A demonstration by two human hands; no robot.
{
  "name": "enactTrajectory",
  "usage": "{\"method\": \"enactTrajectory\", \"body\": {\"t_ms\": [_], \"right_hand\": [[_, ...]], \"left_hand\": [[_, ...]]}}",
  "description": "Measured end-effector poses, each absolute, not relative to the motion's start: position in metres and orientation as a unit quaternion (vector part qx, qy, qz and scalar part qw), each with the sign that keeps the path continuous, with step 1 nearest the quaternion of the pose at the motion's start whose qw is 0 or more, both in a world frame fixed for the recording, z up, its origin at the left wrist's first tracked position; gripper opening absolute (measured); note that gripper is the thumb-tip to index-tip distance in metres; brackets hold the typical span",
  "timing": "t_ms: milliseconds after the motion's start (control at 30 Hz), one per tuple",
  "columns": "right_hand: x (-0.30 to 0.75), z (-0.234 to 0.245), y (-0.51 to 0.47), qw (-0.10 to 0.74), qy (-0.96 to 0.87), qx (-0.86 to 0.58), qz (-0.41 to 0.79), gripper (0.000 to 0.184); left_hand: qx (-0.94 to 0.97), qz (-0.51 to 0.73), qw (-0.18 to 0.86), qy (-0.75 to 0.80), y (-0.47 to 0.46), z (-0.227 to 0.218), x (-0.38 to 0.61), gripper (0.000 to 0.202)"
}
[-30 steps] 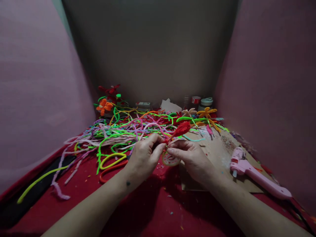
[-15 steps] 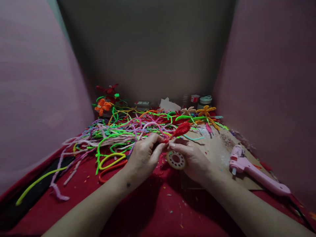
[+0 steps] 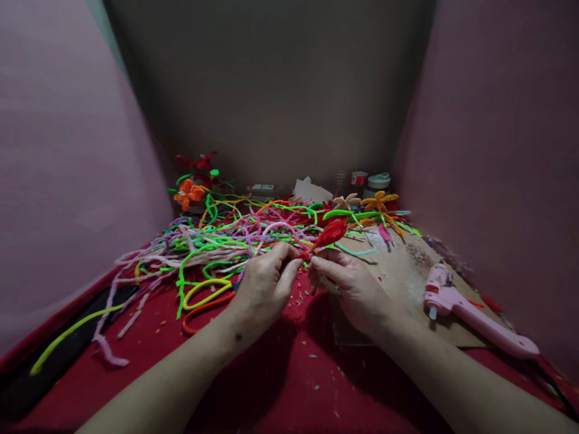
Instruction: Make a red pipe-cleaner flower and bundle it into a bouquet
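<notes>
Over the middle of the table, my left hand (image 3: 266, 280) pinches the narrow base of a red fuzzy pipe-cleaner petal (image 3: 332, 234), which points up and to the right. My right hand (image 3: 348, 283) is closed beside that base, thumb and forefinger at the red stem. Curled under its fingers is a pale round spool, now almost wholly hidden. Whether a thread or wire runs from the spool to the petal is too fine to make out. Scissors (image 3: 205, 307) with yellow and orange handles lie just left of my left hand.
A tangle of coloured pipe cleaners (image 3: 226, 241) spreads behind my hands. At right, a pink glue gun (image 3: 474, 316) rests by a cardboard sheet (image 3: 398, 283). An orange flower (image 3: 188, 194) and a yellow-orange flower (image 3: 379, 202) stand farther back. Scraps dot the red cloth (image 3: 312, 386).
My right hand has turned, so the spool's holed face, plain to see before, is tucked out of sight under the fingers. My left hand keeps its pinch on the petal's base.
</notes>
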State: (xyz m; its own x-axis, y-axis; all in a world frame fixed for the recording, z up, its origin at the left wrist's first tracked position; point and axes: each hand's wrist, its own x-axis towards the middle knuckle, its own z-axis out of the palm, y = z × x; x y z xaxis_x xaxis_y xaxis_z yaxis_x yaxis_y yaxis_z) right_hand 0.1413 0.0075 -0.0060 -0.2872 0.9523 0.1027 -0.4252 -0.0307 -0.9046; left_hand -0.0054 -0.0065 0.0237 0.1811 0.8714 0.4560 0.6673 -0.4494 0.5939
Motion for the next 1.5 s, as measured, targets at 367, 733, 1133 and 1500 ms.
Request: {"method": "enactTrajectory", "body": {"t_ms": [367,733,1133,1500], "right_hand": [[0.139,-0.009,0.005,0.566,-0.466,-0.296,0.612,0.01],[0.138,-0.014,0.007,0.574,-0.41,-0.257,0.66,0.005],[0.138,-0.016,0.01,0.521,-0.388,-0.179,0.739,0.019],[0.135,-0.014,0.01,0.552,-0.352,-0.209,0.727,0.014]], "left_hand": [[0.521,0.426,0.589,0.448,-0.008,0.03,0.0,0.017],[0.459,0.394,0.699,0.381,-0.001,0.022,-0.005,0.015],[0.437,0.352,0.762,0.324,0.003,0.023,-0.01,0.013],[0.496,0.357,0.702,0.366,0.003,0.02,-0.008,0.018]]}}
